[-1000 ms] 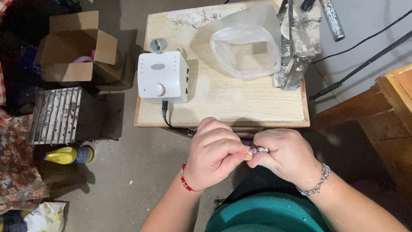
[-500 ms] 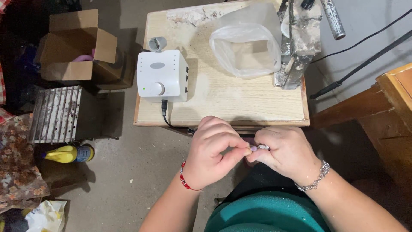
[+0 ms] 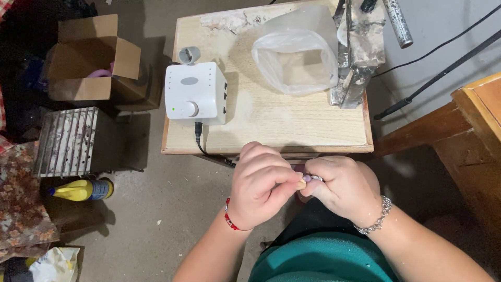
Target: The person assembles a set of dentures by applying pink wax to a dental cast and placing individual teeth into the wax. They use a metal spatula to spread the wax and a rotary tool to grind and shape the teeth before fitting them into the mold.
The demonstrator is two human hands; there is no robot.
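My left hand and my right hand meet just in front of the near edge of a small wooden table. Between the fingertips of both hands sits a small pale purple piece with a bit of metal beside it; most of it is hidden by the fingers. The left wrist wears a red bead bracelet, the right a silver chain bracelet. A black cable runs from a white control box with a round knob toward my hands.
A clear plastic bag stands open on the table beside a grimy metal tool. On the floor at left are an open cardboard box, a metal grate and a yellow bottle. Wooden furniture stands at right.
Both hands stay together at the table's edge with only slight finger movement on the small piece. The view has shifted a little.
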